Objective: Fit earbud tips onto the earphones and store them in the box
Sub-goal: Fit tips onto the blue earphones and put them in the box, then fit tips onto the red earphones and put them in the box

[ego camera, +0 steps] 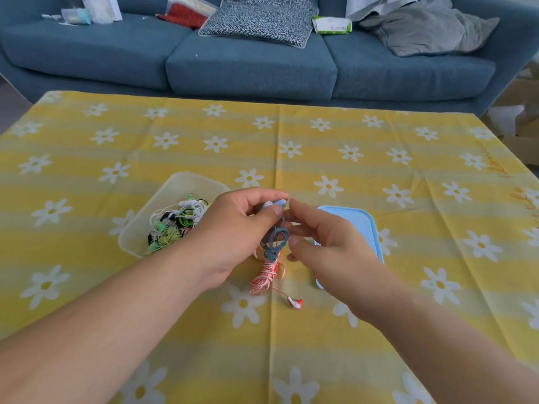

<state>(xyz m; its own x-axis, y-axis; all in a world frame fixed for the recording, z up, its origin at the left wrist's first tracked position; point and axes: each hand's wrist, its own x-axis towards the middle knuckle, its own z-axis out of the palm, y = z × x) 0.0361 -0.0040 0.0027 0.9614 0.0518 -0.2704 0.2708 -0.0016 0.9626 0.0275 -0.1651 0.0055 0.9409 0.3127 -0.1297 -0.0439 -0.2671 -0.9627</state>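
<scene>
My left hand (233, 228) pinches a light blue earbud (275, 204) of the blue earphones between thumb and fingers. Their grey-blue cord bundle (275, 242) hangs below it. My right hand (323, 240) is right beside it, with its fingertips at the earbud's tip and its fingers curled near the cord; whether it holds an ear tip is hidden. Red earphones (265, 279) lie coiled on the cloth under my hands, one red earbud (296, 303) trailing out. A clear plastic box (175, 188) at the left holds several tangled green, white and black earphones (175, 225).
The box's light blue lid (361, 225) lies flat to the right, partly under my right hand. A yellow cloth with white daisies (320, 141) covers the table. A blue sofa (250, 62) with cushions and clutter stands beyond the far edge.
</scene>
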